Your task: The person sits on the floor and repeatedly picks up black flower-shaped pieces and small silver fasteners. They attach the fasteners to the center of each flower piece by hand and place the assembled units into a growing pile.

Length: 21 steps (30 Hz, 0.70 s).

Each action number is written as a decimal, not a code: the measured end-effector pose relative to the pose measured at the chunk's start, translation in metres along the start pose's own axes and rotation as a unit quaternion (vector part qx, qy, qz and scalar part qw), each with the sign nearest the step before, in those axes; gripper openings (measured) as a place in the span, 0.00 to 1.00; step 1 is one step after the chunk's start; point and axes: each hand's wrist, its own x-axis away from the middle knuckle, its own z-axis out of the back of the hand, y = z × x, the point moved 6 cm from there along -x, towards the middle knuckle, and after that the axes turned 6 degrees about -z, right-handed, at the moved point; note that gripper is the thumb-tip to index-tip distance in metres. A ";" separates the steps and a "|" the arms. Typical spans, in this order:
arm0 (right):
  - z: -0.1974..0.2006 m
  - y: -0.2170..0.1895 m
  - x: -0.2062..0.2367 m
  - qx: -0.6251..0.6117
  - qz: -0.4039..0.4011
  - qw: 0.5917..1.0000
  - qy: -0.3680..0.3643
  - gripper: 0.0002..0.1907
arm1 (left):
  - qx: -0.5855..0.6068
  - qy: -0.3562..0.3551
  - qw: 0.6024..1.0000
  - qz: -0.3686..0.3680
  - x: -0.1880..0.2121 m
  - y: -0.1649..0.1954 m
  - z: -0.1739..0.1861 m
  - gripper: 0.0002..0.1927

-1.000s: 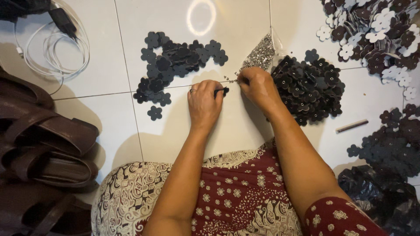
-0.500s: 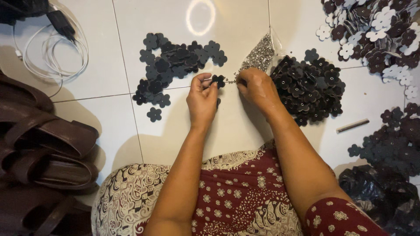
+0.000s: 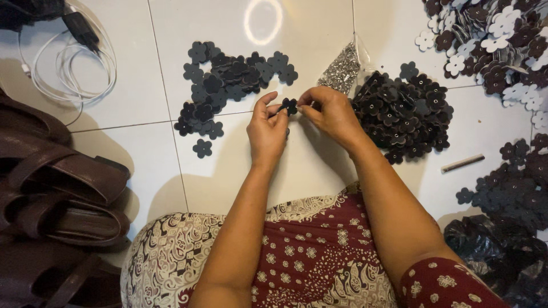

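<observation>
Far left there's a stack of brown leather sandals [image 3: 57,194] with smooth, glossy straps, and a coiled white cable [image 3: 68,68] up on the shiny white tile floor [image 3: 148,171]. Next over, a flat scatter of dark flower-shaped cutouts [image 3: 228,80], matte and thin. The left hand [image 3: 268,131] has its fingers curled in, thumb and forefinger pinching one small dark flower piece [image 3: 289,106] held just above the floor between both hands. The right hand [image 3: 331,111] pinches the same piece from the other side, fingers bunched tight. Right of that sits a clear bag of tiny silvery metal bits [image 3: 342,68], then a heaped pile of flowers [image 3: 405,114] with little metal centres.
</observation>
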 end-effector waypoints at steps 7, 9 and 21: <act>-0.007 -0.010 0.001 -0.026 0.031 0.999 -0.011 0.06 | -0.036 -0.010 0.999 -0.015 0.002 0.004 -0.001 0.22; -0.006 -0.011 0.001 -0.013 0.036 0.999 -0.005 0.06 | -0.022 -0.014 0.999 -0.023 0.002 0.005 -0.003 0.22; -0.002 -0.011 0.002 -0.017 0.007 1.000 -0.005 0.08 | -0.024 -0.028 0.998 -0.052 0.003 0.007 -0.007 0.23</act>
